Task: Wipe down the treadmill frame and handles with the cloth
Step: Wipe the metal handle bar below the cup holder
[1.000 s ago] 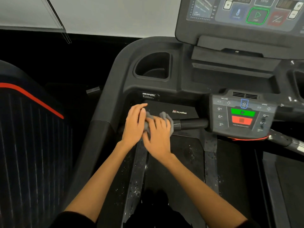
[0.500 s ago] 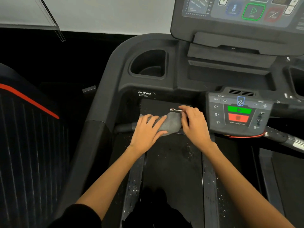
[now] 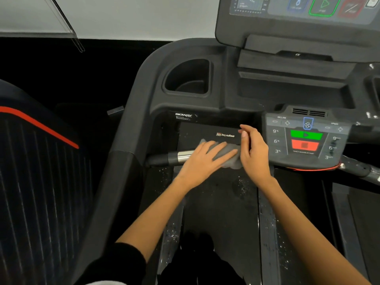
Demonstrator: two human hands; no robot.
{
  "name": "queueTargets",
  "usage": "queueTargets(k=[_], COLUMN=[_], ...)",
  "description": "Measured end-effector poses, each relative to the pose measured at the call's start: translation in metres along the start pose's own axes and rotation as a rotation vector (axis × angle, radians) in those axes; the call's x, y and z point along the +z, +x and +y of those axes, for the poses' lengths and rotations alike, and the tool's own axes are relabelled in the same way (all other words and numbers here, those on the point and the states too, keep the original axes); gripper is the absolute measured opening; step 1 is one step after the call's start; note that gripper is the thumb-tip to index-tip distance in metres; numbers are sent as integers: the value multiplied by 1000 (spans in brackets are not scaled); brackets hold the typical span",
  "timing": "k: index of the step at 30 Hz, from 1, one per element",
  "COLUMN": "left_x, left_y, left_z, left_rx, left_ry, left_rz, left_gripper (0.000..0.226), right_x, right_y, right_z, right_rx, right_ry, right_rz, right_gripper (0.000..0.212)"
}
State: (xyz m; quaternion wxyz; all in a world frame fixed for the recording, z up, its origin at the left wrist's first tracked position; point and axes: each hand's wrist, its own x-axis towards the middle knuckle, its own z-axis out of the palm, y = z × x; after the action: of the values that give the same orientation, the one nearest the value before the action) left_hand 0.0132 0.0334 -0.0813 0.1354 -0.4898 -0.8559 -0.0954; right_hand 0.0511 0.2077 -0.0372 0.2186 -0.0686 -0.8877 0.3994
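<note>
A grey cloth [image 3: 228, 153] is draped over the treadmill's horizontal handlebar [image 3: 182, 156], just left of the small control panel. My left hand [image 3: 202, 162] lies flat on the cloth's left part with straight fingers, pressing it onto the bar. My right hand [image 3: 254, 153] grips the cloth's right end at the bar, with its index finger and thumb lifted toward the "impulse" logo. A silver section of the bar shows to the left of my left hand. The curved dark frame arm [image 3: 123, 161] runs down the left side.
The control panel [image 3: 306, 140] with green and red buttons sits right beside my right hand. A cup holder [image 3: 189, 79] and the console screen [image 3: 308, 11] are above. The speckled belt [image 3: 220, 212] lies below. A neighbouring machine with a red stripe [image 3: 41, 128] stands left.
Both hands slid the cloth rightward along the handlebar, from its left end toward the control panel. The silver section of the bar is now uncovered.
</note>
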Motion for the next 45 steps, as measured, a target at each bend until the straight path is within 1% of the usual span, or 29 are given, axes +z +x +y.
queueTargets(k=[2, 4, 5, 7, 9, 11, 16, 19, 24, 27, 32, 37, 40, 42, 45], left_x=[-1, -5, -8, -12, -15, -16, -7, 1, 4, 0, -8, -13, -17, -18, -17], left_y=[-21, -42, -53, -70, -82, -89, -97, -94, -72, -60, -43, 2, 33, 38, 25], left_z=[-16, -28, -32, -36, -37, -35, -17, -11, -6, -5, -6, 10, 28, 32, 22], left_rx=[6, -58, -104, -224, -362, -463, -691, -763, -848, -853, -764, -641, -611, -605, -529], left_ry=[28, 64, 84, 119, 129, 121, 5, -32, 55, 99, 75, 49, 44, 49, 35], left_rz=[39, 106, 134, 134, 109, 108, 201, 244, 308, 320, 237, 45, -50, -68, -62], left_gripper=[68, 60, 55, 48, 49, 49, 44, 43, 42, 34, 31, 37, 38, 38, 38], right_x=[0, 0, 0, 0, 0, 0, 1, 3, 10, 14, 18, 18, 17, 17, 17], right_y=[0, -1, -2, -2, -3, -3, -4, -4, -6, -7, -7, -8, -9, -10, -11], right_z=[-1, -2, -2, -2, -2, -1, 2, 5, 11, 12, 13, 14, 16, 16, 16], right_rx=[16, 30, 35, 38, 26, 8, -21, -35, -101, -167, -211, -233, -223, -216, -211], right_ry=[-2, -11, -12, -10, -13, -19, -37, -57, -197, -302, -358, -376, -371, -361, -356], right_rz=[-12, -27, -33, -41, -45, -48, -59, -59, -62, -49, -10, -9, -23, -21, -22], right_gripper=[27, 28, 28, 28, 27, 27, 26, 25, 22, 22, 22, 25, 29, 33, 31])
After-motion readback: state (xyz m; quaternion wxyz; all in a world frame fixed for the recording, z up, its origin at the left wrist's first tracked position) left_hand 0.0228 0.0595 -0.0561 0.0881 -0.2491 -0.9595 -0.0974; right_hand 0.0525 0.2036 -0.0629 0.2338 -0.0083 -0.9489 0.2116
